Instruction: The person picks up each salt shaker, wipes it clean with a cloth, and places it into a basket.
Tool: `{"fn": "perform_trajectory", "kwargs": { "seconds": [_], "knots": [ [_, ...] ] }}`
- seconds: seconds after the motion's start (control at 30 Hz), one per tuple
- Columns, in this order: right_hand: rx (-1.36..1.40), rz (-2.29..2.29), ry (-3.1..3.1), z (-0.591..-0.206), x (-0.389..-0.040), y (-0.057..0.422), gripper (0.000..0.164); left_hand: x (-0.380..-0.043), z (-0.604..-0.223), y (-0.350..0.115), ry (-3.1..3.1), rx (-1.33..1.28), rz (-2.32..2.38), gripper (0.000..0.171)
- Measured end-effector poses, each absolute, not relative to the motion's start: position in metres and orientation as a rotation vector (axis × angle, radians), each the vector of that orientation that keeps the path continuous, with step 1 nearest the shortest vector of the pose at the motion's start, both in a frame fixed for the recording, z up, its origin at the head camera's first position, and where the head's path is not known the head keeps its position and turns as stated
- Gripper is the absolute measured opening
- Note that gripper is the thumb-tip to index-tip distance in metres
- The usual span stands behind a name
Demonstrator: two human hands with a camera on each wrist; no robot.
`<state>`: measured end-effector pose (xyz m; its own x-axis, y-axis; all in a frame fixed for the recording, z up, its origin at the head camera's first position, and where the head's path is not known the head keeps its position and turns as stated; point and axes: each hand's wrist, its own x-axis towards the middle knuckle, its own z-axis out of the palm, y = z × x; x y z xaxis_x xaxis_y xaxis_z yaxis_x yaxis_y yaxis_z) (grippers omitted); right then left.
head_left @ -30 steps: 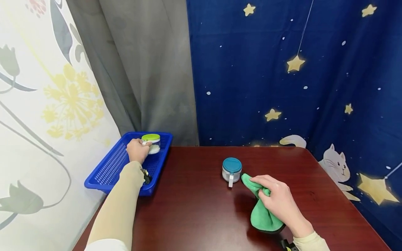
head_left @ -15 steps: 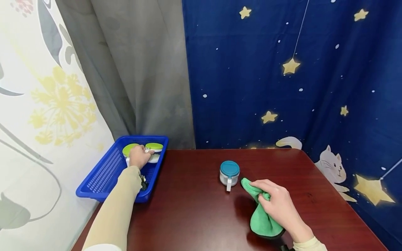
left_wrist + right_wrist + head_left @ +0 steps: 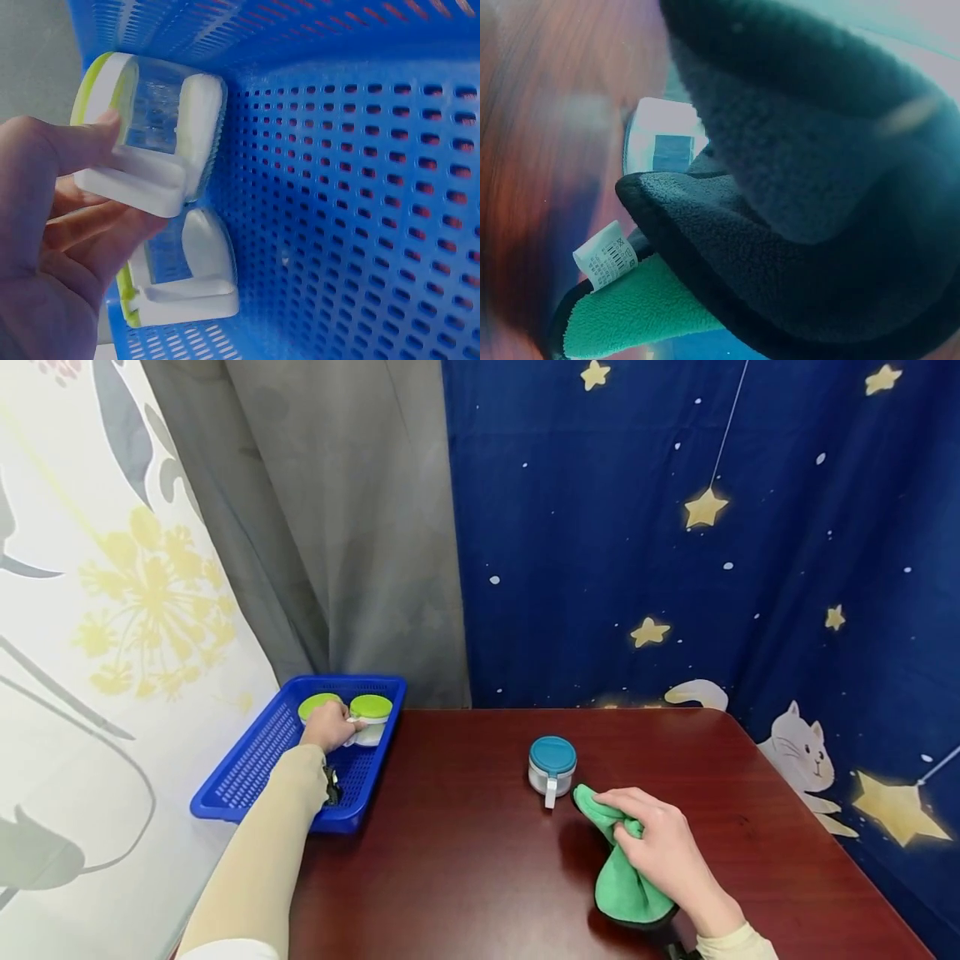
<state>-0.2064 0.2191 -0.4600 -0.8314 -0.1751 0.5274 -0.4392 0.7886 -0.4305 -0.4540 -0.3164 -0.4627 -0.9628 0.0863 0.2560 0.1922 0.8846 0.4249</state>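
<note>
My left hand [image 3: 327, 727] reaches into the blue plastic basket [image 3: 213, 808] and pinches the white handle of a clear jar with a green lid [image 3: 371, 707]. In the left wrist view the thumb lies along the top of that handle, fingers beneath, and white contents show at the jar's bottom. Beside it stands a second green-lidded jar [image 3: 187, 274], its white handle facing the same way. My right hand [image 3: 663, 839] grips a green cloth [image 3: 630, 893] above the table; the cloth's dark grey underside [image 3: 780, 247] fills much of the right wrist view, with a label at its edge.
A teal-lidded jar [image 3: 553, 758] with a white handle stands on the dark red-brown table [image 3: 450, 860], left of the cloth. Behind the table hang a grey curtain [image 3: 375, 527] and a blue starry curtain [image 3: 562, 527]. A white patterned curtain [image 3: 75, 735] borders the left side.
My left hand has lowered the green-lidded jar into the basket's far end, and the second green-lidded jar has come into sight beside it. The right hand keeps hold of the cloth in about the same place.
</note>
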Motion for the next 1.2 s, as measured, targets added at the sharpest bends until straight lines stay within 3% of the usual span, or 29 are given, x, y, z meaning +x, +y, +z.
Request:
{"fn": "perform_trajectory", "kwargs": {
  "seconds": [0.53,0.9,1.03,1.2],
  "knots": [
    [0.521,0.786,-2.493,-0.464,-0.205,0.216,0.047,-0.426,-0.451,-0.339,-3.132,-0.081,-0.614,0.037],
    [0.529,0.777,-2.477,-0.460,-0.206,0.218,0.046,-0.414,-0.412,-0.310,-3.101,0.001,-0.531,0.024],
    [0.525,0.783,-2.484,-0.458,-0.203,0.219,0.046,-0.407,-0.403,-0.301,-3.037,-0.063,-0.576,0.026],
    [0.499,0.807,-2.495,-0.455,-0.198,0.221,0.046,-0.393,-0.391,-0.293,-2.969,-0.090,-0.667,0.043]
  ]
}}
